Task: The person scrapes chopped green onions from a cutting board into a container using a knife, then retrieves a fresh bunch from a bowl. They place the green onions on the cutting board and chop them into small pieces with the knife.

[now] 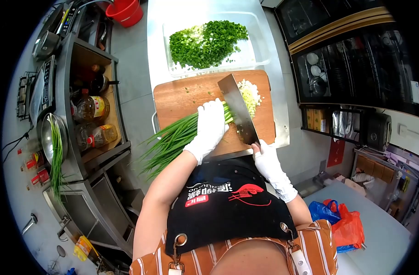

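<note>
Gloved in white, my left hand [211, 126] is closed over a bunch of green onions [172, 137] on the wooden cutting board [182, 96]. Their long green tops hang past the board's left edge. My right hand [266, 160], also gloved, grips the handle of a cleaver [239, 110], most of which the fingers hide. The broad blade stands across the white ends of the bunch, just right of my left fingers. Chopped white pieces [250, 95] lie on the board beyond the blade.
Behind the board, a clear plastic tub [262, 62] holds chopped green onion [209, 43]. More green onions [56, 156] lie over a metal bowl [48, 137] at left. Oil bottles [92, 107] stand on a shelf. Plastic bags [347, 227] sit on a surface at lower right.
</note>
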The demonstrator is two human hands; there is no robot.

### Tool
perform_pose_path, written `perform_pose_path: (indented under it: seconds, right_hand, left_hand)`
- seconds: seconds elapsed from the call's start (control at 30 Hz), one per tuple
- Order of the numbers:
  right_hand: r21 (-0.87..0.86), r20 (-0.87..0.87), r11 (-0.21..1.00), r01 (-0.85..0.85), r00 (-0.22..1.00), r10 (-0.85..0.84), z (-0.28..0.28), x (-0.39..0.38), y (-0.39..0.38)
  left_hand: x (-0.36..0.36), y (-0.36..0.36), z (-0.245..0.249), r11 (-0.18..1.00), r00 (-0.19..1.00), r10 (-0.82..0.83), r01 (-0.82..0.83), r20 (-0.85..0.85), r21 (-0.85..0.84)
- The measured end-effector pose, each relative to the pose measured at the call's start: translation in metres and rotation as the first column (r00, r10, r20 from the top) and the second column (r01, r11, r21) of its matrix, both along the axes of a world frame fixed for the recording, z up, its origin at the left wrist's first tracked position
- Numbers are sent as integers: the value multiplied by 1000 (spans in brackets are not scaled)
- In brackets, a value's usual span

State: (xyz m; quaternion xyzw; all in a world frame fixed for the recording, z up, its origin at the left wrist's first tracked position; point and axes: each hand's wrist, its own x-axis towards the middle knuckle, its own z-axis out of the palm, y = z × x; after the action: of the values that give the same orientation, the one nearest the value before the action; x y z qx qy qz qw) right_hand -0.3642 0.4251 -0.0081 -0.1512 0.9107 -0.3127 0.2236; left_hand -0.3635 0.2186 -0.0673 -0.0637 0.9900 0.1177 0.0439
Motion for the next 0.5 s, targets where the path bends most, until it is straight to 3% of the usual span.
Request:
perform_pose_path:
  seconds: [0.07,0.13,0.23,0.5]
  right_hand:
    - [-9,8,1000,3,1000,-3,-4,0,0]
    - [96,33,995,-6,999,3,-5,-1,-2]
    - [37,-68,998,-43,997,46,-17,0,-1]
    - [16,-97,1000,-23,995,24,-24,6,-1]
  left_hand:
    - [0,0,1,1000,1000,-1,1,-4,-5]
    - [1,0,0,1000,1000,0,0,-5,-10]
    - [1,-1,-1,1000,999,-15,15,-36,-16]
    - [-2,-1,4,1000,999,-19,20,34,-11]
